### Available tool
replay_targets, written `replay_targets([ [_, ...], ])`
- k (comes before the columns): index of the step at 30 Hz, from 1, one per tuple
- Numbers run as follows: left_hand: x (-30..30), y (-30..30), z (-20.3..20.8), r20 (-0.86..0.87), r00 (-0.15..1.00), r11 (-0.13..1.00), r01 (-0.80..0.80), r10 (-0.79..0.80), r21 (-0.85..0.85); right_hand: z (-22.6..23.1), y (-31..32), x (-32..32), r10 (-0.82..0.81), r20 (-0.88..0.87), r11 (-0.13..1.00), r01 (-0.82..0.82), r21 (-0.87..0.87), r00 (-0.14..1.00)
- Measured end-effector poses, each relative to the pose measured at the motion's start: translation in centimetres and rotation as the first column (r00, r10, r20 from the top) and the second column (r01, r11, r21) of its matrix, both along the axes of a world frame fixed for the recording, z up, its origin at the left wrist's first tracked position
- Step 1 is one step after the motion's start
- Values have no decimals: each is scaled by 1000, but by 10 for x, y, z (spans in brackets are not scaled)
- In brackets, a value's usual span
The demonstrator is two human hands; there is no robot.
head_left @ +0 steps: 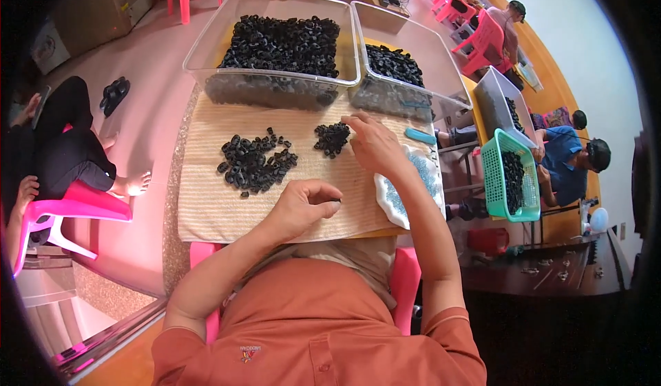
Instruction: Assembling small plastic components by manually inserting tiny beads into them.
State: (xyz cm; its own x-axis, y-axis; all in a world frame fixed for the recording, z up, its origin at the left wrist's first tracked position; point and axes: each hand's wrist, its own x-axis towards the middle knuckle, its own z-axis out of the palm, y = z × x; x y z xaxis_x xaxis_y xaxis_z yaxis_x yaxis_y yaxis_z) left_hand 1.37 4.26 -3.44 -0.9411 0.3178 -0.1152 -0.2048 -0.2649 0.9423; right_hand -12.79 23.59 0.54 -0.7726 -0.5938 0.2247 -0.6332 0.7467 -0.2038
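My left hand [301,210] is closed in a pinch near the front of the striped cloth [206,214], with a small black part [336,200] between thumb and fingertips. Farther off, my right hand [375,144] reaches to the right edge of a small heap of black parts [332,140]; its fingers look apart, their tips at the heap. A wider loose pile of short black ring-like parts [256,164] lies to the left. Under my right forearm sits a white scalloped-edged dish [382,199] with tiny pale blue bits. A blue tool-like object [420,136] lies beyond it.
Two clear plastic bins [275,87] [447,87] of black parts stand at the table's far side. To the right are a green basket [494,179] and a grey bin [489,100]. People sit at right; another sits on a pink chair [89,207] at left.
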Motion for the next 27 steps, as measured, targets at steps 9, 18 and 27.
replay_targets([
  [9,2,4,-5,9,1000,1000,-8,8,-3,5,-9,-15,3,130,984,-26,177,991],
  [18,3,5,-7,36,999,998,-31,29,47,3,-3,-14,-30,168,995,14,100,985],
  [27,2,6,-12,31,999,996,-44,42,81,-2,3,-18,-12,174,997,-1,72,985],
])
